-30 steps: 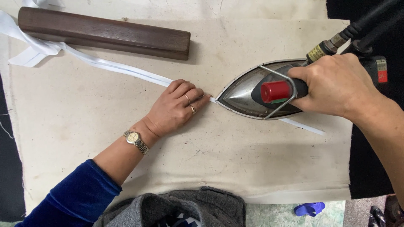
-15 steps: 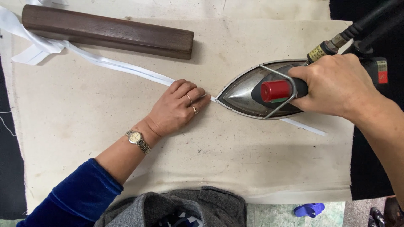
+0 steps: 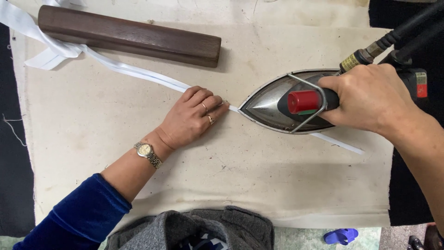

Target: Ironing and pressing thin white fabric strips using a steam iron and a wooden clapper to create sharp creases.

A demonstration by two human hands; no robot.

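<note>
The step in hand looks like pressing a fold into the white fabric strip (image 3: 138, 73), which runs from the far left corner of the pressing cloth (image 3: 115, 194) diagonally across to its right side. The left hand (image 3: 192, 118) lies flat on the strip, fingers together and extended, pinning it down just ahead of the steam iron (image 3: 282, 104); it grips nothing. The right hand (image 3: 370, 97) is closed firmly round the iron's handle, its pointed tip close to the left fingertips and the sole covering the strip, whose end shows past the heel. A dark wooden block (image 3: 129, 36) lies along the far edge, touching the strip's loose end. The next move probably calls for sliding the flat hand leftward along the strip before the hot tip follows.
</note>
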